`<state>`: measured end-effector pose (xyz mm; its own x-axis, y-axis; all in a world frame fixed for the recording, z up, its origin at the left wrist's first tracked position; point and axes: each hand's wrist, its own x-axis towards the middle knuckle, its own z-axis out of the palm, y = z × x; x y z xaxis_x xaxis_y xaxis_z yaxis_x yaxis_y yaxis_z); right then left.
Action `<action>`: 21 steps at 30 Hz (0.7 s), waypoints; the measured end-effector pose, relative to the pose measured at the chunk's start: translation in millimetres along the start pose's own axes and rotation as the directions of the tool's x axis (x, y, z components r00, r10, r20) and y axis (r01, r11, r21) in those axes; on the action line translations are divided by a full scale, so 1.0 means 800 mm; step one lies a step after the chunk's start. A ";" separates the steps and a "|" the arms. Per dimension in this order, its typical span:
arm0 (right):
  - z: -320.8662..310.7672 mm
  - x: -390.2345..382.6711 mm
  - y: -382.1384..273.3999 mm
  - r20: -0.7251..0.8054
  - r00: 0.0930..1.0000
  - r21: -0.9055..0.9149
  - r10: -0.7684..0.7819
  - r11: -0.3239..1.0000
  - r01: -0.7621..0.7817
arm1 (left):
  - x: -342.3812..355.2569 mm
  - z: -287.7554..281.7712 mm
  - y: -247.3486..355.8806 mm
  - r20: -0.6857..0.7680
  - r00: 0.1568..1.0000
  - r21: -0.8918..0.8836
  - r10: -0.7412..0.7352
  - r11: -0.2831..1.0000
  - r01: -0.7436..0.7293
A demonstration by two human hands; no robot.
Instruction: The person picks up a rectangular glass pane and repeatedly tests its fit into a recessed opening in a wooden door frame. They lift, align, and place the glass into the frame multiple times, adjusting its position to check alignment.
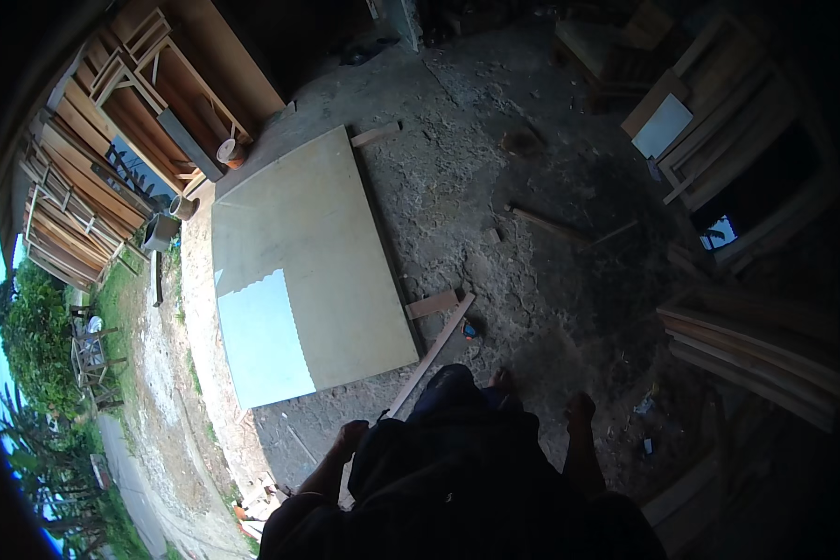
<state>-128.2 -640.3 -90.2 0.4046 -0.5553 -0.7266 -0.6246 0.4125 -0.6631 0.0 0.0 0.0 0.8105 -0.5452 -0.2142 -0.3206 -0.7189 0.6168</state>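
My left hand (350,435) is closed, its fingers curled beside a long thin wooden strip (432,356). Whether it grips the strip cannot be made out; a small dark thing shows by the fingertips. The strip slants from beside my left arm to the near right corner of a large flat panel (331,224) low over the floor. A bright, wavy-edged patch covers the panel's near left part. My right hand (580,409) hangs closed at my right side, with its inside hidden. A small blue and orange object (469,329), perhaps a tape measure, lies right of the strip.
Short boards (433,304) stick out from under the panel's right edge. Wooden frames (145,70) lean at the far left, near a bucket (161,231). Stacked planks (756,350) and dark frames stand at right. A stick (546,222) lies on the rough floor.
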 end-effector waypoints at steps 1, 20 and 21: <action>0.030 0.004 -0.015 0.007 0.999 0.065 0.054 0.996 -0.054 | -0.004 -0.016 -0.003 -0.047 0.996 0.100 0.076 0.992 -0.071; 0.072 0.412 -0.387 0.263 0.964 -0.806 0.037 0.557 0.199 | 0.365 0.080 0.219 0.324 0.481 -0.883 -0.814 -0.079 0.463; 0.110 0.388 -0.436 0.252 0.965 -0.831 0.066 0.526 0.181 | 0.379 0.050 0.223 0.321 0.446 -0.882 -0.836 -0.093 0.461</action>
<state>274.1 -892.8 -100.4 0.5175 -0.3267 -0.7909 -0.8106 -0.4832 -0.3308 168.9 -311.0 15.1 0.4717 0.2195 -0.8540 0.8363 0.1956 0.5122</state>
